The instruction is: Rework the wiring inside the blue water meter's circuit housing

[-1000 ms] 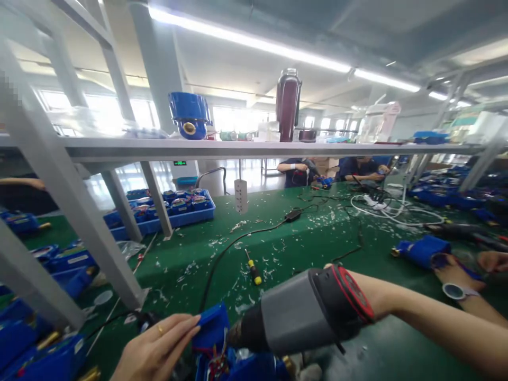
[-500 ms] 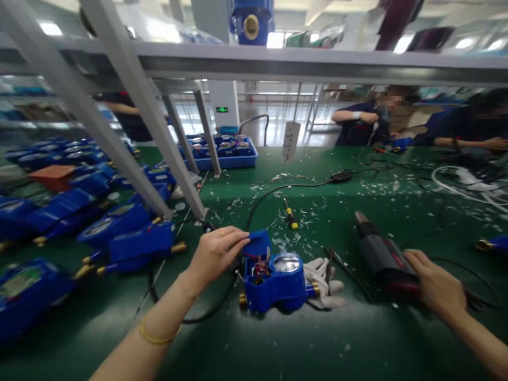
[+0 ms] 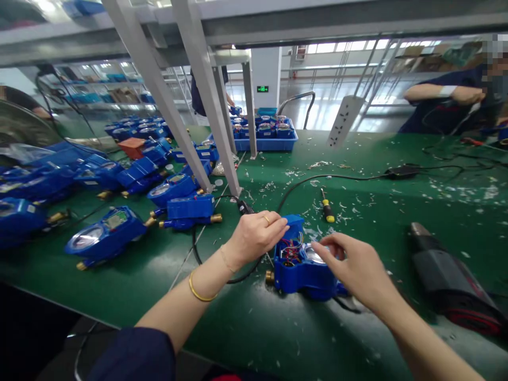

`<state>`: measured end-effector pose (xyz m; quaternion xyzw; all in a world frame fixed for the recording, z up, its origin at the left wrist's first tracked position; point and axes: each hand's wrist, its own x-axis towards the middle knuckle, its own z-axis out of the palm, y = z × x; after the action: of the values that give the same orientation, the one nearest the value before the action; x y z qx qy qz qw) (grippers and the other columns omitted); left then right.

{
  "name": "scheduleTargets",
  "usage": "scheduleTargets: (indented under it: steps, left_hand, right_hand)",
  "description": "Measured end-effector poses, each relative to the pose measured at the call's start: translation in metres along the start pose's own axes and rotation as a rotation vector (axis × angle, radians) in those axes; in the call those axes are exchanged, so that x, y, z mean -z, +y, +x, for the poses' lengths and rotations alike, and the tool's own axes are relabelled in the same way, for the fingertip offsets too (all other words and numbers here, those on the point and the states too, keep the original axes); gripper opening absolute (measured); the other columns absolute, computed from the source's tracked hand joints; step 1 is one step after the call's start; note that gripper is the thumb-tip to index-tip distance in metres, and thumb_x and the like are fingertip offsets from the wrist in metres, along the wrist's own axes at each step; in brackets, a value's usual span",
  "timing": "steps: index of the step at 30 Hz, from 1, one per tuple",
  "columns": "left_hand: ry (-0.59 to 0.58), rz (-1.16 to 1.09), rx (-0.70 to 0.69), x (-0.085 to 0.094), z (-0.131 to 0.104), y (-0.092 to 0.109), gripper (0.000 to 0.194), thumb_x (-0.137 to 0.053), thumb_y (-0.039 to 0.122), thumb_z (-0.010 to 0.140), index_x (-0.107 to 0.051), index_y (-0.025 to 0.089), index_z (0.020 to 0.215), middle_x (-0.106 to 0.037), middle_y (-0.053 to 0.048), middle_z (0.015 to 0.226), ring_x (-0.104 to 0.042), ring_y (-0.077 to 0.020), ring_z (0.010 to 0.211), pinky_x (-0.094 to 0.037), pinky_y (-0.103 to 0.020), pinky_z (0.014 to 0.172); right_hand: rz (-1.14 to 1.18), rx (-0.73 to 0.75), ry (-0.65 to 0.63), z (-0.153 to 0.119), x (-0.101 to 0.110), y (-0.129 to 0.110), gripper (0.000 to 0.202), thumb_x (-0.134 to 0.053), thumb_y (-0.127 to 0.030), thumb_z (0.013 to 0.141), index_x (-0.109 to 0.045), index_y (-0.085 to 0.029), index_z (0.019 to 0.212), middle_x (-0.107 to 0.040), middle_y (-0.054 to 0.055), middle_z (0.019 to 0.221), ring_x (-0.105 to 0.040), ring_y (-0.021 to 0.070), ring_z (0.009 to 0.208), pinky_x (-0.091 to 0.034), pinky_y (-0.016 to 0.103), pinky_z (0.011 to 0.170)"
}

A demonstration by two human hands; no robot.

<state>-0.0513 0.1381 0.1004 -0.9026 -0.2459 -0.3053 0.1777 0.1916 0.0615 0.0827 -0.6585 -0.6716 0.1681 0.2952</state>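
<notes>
On the smooth green desk [image 3: 238,333], the blue water meter [image 3: 304,279] lies left to right, its round brass fitting [image 3: 270,278] pointing left, the left hand [image 3: 260,233] pinching its raised lid [image 3: 294,223], the right hand [image 3: 357,264] loosely curled, fingers parted, beside the shiny dial [image 3: 313,254].

Touches of gold against dark navy

The left hand [image 3: 257,235] wears a narrow gold-coloured ring [image 3: 266,220] on one finger. A smooth, rounded gold-coloured bangle [image 3: 194,290] loops the left forearm [image 3: 170,317]. Between the two, a very fine line crosses the left wrist [image 3: 227,258], too faint to tell whether it is a thin bracelet or a crease. A plain, dark navy sleeve [image 3: 137,352] ends near the elbow with a wide, loose edge. The right hand [image 3: 359,264] and right forearm [image 3: 424,338] are bare.
</notes>
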Motion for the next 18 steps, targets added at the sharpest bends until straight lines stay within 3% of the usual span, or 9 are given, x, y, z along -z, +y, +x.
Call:
scheduleTargets:
  steps: [2,5,12,18]
  left_hand:
    - [-0.021,0.026,-0.005,0.003,-0.001,0.001,0.019,-0.051,0.025,0.099,-0.066,0.015,0.090,-0.071,-0.004,0.083,-0.067,-0.0139,0.074,-0.052,-0.024,0.065]
    - [-0.088,0.070,0.017,0.006,-0.003,0.004,0.023,-0.047,0.025,0.100,-0.064,0.016,0.087,-0.069,-0.004,0.081,-0.066,-0.0144,0.074,-0.051,-0.025,0.064]
    - [-0.377,0.132,0.176,0.000,0.008,0.009,0.021,-0.054,0.030,0.096,-0.060,0.016,0.081,-0.066,-0.004,0.072,-0.066,-0.0195,0.069,-0.041,-0.029,0.053]
    - [-0.391,0.108,0.293,0.001,0.014,0.016,0.022,-0.051,0.023,0.094,-0.061,0.016,0.077,-0.068,-0.006,0.070,-0.067,-0.0208,0.067,-0.041,-0.030,0.053]
  right_hand:
    - [0.015,0.003,-0.039,0.021,-0.034,-0.024,0.050,-0.051,-0.065,0.084,-0.061,-0.020,0.066,-0.056,0.002,0.057,-0.049,0.0156,0.053,-0.029,0.027,0.053]
    - [0.047,0.042,-0.072,0.038,-0.056,-0.024,0.044,-0.047,-0.053,0.086,-0.054,-0.019,0.059,-0.051,0.001,0.052,-0.045,0.0136,0.048,-0.028,0.026,0.051]
    - [0.075,0.168,0.003,0.029,-0.050,-0.018,0.037,-0.045,-0.043,0.091,-0.054,-0.019,0.064,-0.050,-0.001,0.054,-0.045,0.0112,0.050,-0.031,0.024,0.052]
    - [-0.039,0.312,0.130,0.015,-0.051,-0.027,0.032,-0.046,-0.032,0.093,-0.046,-0.019,0.063,-0.050,0.001,0.062,-0.044,0.0130,0.059,-0.029,0.027,0.061]
